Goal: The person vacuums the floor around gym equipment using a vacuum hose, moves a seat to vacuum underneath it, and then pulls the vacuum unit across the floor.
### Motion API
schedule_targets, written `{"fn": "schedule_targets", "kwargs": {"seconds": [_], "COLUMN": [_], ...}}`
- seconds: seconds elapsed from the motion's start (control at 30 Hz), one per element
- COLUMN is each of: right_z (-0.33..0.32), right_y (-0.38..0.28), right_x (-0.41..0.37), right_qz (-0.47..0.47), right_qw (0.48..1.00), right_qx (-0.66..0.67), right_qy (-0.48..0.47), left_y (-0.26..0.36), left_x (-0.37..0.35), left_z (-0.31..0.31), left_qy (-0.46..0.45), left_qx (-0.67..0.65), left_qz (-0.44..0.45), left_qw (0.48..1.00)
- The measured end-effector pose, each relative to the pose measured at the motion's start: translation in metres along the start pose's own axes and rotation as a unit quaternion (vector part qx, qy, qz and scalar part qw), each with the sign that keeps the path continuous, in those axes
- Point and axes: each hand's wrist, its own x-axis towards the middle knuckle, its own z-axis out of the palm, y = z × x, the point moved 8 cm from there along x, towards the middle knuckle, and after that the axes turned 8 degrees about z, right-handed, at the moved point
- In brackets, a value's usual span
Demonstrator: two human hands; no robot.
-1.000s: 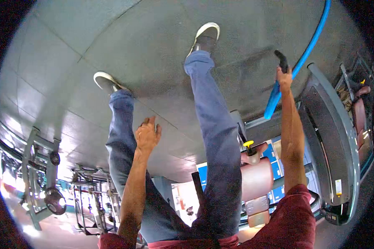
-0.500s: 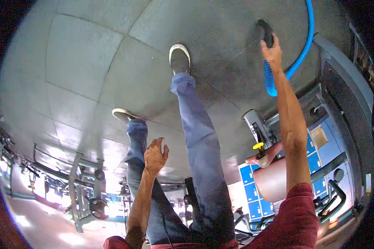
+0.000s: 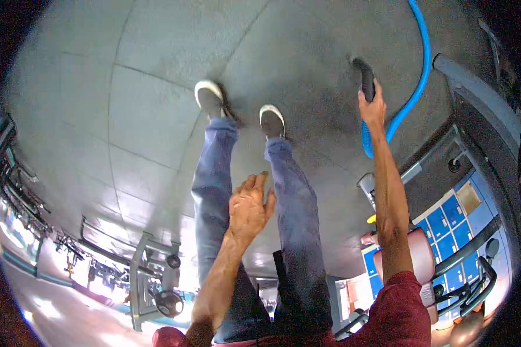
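Note:
My right hand (image 3: 373, 107) is stretched out at the upper right and grips a black handle (image 3: 367, 78). A blue ribbed hose (image 3: 418, 69) curves away from the handle across the grey floor. My left hand (image 3: 249, 207) hangs in front of my legs with its fingers apart and holds nothing. Below it my blue jeans (image 3: 214, 173) run down to two light shoes (image 3: 209, 97), which stand close together on the floor tiles.
A grey machine frame (image 3: 474, 87) runs along the right edge. A padded maroon seat (image 3: 419, 254) with a yellow knob (image 3: 371, 219) and blue lockers (image 3: 454, 222) lie at the lower right. Weight racks (image 3: 156, 272) stand at the lower left.
My feet have come together after a step. My left hand has risen and moved right in front of my legs. My right hand has kept hold of the handle and shifted slightly lower.

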Motion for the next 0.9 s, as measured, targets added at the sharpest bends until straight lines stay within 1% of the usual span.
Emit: {"fn": "schedule_targets", "kwargs": {"seconds": [0.07, 0.17, 0.23, 0.3, 0.4, 0.47, 0.5, 0.53, 0.57, 0.6, 0.63, 0.67, 0.77, 0.8, 0.83, 0.87, 0.9], "right_z": [0.016, 0.032, 0.04, 0.057, 0.087, 0.094, 0.095, 0.093, 0.087, 0.076, 0.065, 0.062, 0.026, 0.018, 0.015, 0.013, 0.012], "right_y": [0.023, 0.013, -0.034, -0.085, -0.146, -0.189, -0.213, -0.24, -0.264, -0.286, -0.304, -0.312, -0.329, -0.322, -0.303, -0.284, -0.25], "right_x": [0.013, 0.042, 0.05, 0.055, 0.051, 0.036, 0.024, 0.013, 0.001, -0.012, -0.022, -0.028, -0.043, -0.041, -0.035, -0.029, -0.02], "right_qz": [0.095, 0.154, 0.156, 0.164, 0.155, 0.149, 0.118, 0.085, 0.023, 0.019, -0.004, -0.032, -0.011, -0.026, -0.041, -0.057, 0.006], "right_qw": [0.995, 0.986, 0.986, 0.986, 0.986, 0.989, 0.992, 0.994, 0.997, 0.996, 0.994, 0.994, 0.982, 0.984, 0.986, 0.987, 0.986], "right_qx": [-0.024, -0.033, -0.045, -0.028, 0.0, 0.017, 0.02, 0.025, 0.047, 0.025, 0.045, 0.048, 0.012, 0.02, 0.028, 0.037, 0.048], "right_qy": [-0.034, 0.046, 0.041, 0.016, 0.052, 0.003, -0.032, -0.065, -0.053, -0.078, -0.096, -0.097, -0.191, -0.176, -0.161, -0.147, -0.158], "left_y": [0.007, 0.002, -0.006, -0.015, -0.036, -0.042, -0.04, -0.039, -0.039, -0.044, -0.049, -0.053, -0.057, -0.055, -0.054, -0.052, -0.05], "left_x": [0.028, 0.059, 0.062, 0.059, 0.069, 0.076, 0.079, 0.079, 0.076, 0.068, 0.063, 0.059, 0.053, 0.054, 0.055, 0.055, 0.055], "left_z": [-0.006, 0.019, 0.025, 0.013, -0.012, -0.027, -0.038, -0.045, -0.05, -0.052, -0.055, -0.062, -0.088, -0.102, -0.115, -0.131, -0.145], "left_qy": [0.0, -0.057, -0.134, -0.199, -0.16, -0.092, -0.058, -0.08, -0.095, -0.108, -0.121, -0.125, -0.126, -0.118, -0.109, -0.084, -0.059], "left_qx": [-0.016, 0.051, 0.059, 0.112, 0.108, 0.088, 0.075, 0.056, 0.046, 0.038, 0.033, 0.027, 0.027, 0.033, 0.04, 0.046, 0.051], "left_qz": [0.01, 0.052, 0.055, 0.047, 0.034, 0.037, 0.041, 0.025, 0.019, 0.013, 0.007, 0.002, -0.016, -0.023, -0.03, -0.018, -0.006], "left_qw": [1.0, 0.996, 0.988, 0.972, 0.981, 0.991, 0.995, 0.995, 0.994, 0.993, 0.992, 0.992, 0.992, 0.992, 0.993, 0.995, 0.997]}}
